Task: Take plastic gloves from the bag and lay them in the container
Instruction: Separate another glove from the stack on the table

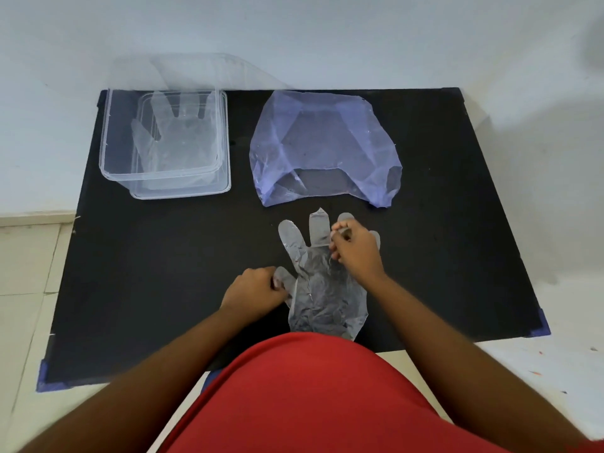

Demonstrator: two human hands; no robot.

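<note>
Glove pinched between both hands

Black mat; pale violet, see-through bag; clear, colourless container; clear, greyish gloves; red shirt; white wall; blue tape at mat corners.

two plastic gloves, one bag, one container, two hands

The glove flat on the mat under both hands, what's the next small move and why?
Probably lift the glove off the black mat and carry it left to the clear container. The left hand pinches its thumb, the right hand its fingers, and one glove already lies in the container.
</note>
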